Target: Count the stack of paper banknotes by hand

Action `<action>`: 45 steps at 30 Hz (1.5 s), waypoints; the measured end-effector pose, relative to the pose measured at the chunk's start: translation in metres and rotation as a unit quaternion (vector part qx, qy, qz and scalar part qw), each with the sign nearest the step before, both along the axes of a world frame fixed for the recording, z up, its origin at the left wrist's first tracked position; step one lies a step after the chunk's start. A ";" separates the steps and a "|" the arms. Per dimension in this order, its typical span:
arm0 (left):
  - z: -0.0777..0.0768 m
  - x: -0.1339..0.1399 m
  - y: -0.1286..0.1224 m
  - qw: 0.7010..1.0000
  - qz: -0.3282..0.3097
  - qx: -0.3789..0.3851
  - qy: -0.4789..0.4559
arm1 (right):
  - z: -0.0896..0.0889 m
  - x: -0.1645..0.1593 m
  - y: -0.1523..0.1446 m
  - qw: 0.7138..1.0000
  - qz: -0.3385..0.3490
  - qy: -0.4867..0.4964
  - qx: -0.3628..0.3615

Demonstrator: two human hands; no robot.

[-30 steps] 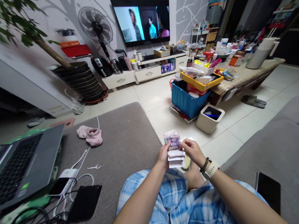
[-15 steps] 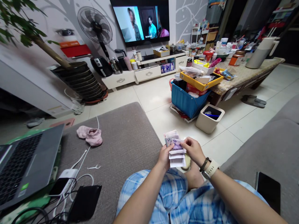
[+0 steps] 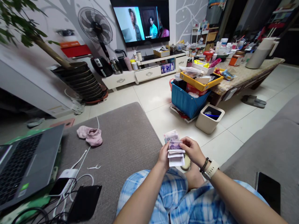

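A stack of purple banknotes [image 3: 175, 145] with a "5" showing is held above my lap, over the gap between the grey seats. My left hand [image 3: 163, 155] is closed on the stack's left edge. At the right edge, my right hand [image 3: 192, 148] pinches the top note between thumb and fingers. White paper slips or folded note ends [image 3: 176, 160] hang below the purple note; which they are I cannot tell. A dark bracelet and a pale-strapped watch [image 3: 211, 169] sit on my right wrist.
Left on the grey seat [image 3: 126, 137] lie a laptop [image 3: 25, 165], pink socks [image 3: 91, 135], cables and a black pouch [image 3: 85, 203]. A phone [image 3: 268, 191] lies at right. Ahead stand a beige bin [image 3: 210, 118], a blue box [image 3: 187, 99] and a cluttered table [image 3: 261, 67].
My left thumb has shifted toward the stack's edge, and the top note lies flatter across it. My right fingers have moved slightly left and down with the note.
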State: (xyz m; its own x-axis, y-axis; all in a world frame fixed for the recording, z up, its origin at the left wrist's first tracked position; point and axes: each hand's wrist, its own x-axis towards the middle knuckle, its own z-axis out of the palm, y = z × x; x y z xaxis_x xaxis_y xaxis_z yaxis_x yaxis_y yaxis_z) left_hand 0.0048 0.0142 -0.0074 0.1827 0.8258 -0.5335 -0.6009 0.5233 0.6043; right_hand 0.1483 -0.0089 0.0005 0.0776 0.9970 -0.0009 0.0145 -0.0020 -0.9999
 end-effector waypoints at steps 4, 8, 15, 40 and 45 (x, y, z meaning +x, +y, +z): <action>0.004 0.001 0.000 1.000 0.002 -0.005 0.000 | 0.002 0.000 0.000 1.000 0.005 -0.008 0.000; 0.004 0.001 0.000 1.000 -0.008 -0.010 0.004 | 0.003 0.000 -0.001 1.000 0.011 -0.016 0.000; -0.001 -0.001 0.000 1.000 -0.011 -0.002 -0.010 | 0.007 -0.001 -0.002 1.000 0.023 -0.014 0.002; 0.000 0.000 0.002 0.999 0.011 -0.028 -0.012 | 0.004 0.000 -0.002 0.998 0.054 0.003 -0.012; -0.008 -0.001 0.003 1.000 -0.008 -0.016 -0.017 | 0.003 0.000 -0.002 0.998 0.050 0.005 -0.028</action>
